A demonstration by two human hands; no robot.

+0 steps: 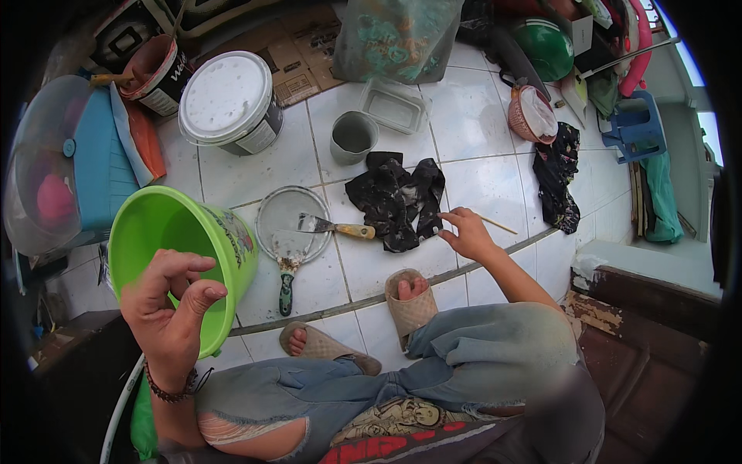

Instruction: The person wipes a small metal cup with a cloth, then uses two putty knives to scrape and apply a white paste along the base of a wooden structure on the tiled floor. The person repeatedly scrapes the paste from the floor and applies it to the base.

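Observation:
My left hand is raised in front of a lime-green plastic bucket. Its fingers are curled, with a gap to the thumb and nothing visible between them. My right hand reaches to the right edge of a crumpled black cloth with whitish smears. Its finger and thumb are apart at the cloth's edge. A thin wooden stick lies just beyond this hand. Left of the cloth, a putty knife with a wooden handle rests across a round grey lid. A scraper with a dark green handle also overlaps the lid.
Beyond the cloth stand a grey cup and a clear plastic tray. A white-lidded paint bucket is at the upper left. At the right are a pink basket, a dark patterned cloth and a blue plastic stool.

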